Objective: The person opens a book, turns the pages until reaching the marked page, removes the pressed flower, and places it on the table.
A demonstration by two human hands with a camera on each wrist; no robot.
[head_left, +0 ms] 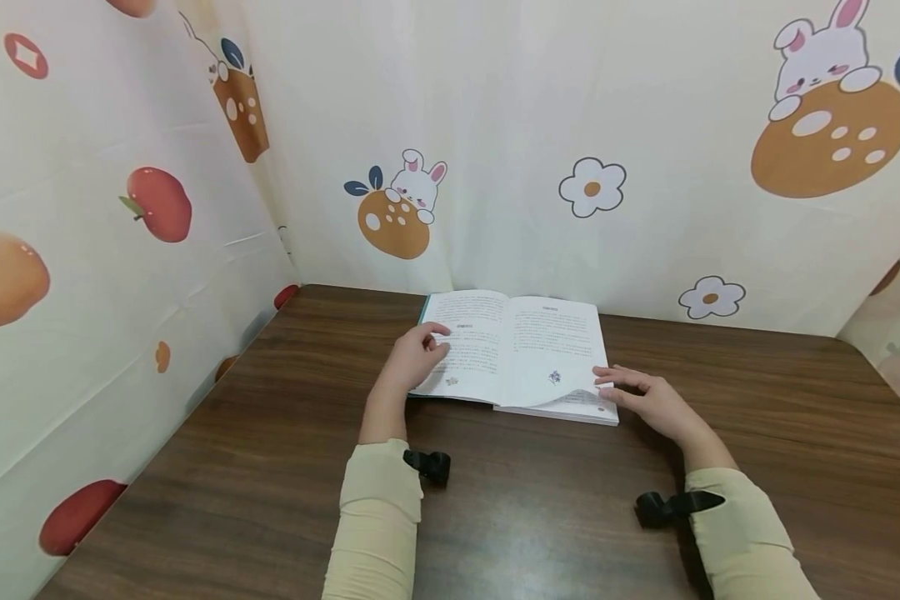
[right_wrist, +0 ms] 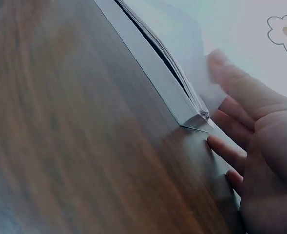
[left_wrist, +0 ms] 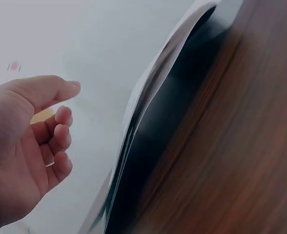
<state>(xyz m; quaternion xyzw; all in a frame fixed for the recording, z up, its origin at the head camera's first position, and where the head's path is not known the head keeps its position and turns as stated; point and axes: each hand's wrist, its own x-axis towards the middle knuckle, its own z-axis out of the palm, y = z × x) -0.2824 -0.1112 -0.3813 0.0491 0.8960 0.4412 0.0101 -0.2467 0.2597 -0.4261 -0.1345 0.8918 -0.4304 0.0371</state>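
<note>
An open book (head_left: 468, 312) with printed text and small drawings lies near the table's back edge. Over its left page hovers my left hand (head_left: 414, 357), its fingers loosely bent and holding nothing; the left wrist view shows thumb and fingertips apart. At the book's right edge, my right hand (head_left: 641, 402) pinches the outer edge of the right page (head_left: 547, 342). That page's lower corner bends upward, uncovering part of the printed page (head_left: 588, 406) beneath. In the right wrist view the thumb lies against the lifted page (right_wrist: 213, 95), with the other fingers behind and below it.
The dark wood-grain table (head_left: 540, 508) extends to both sides and in front of the book. A pale curtain (head_left: 502, 125) printed with rabbits, fruit and flowers hangs right behind the table and along its left side. Black wrist cameras sit on both sleeves.
</note>
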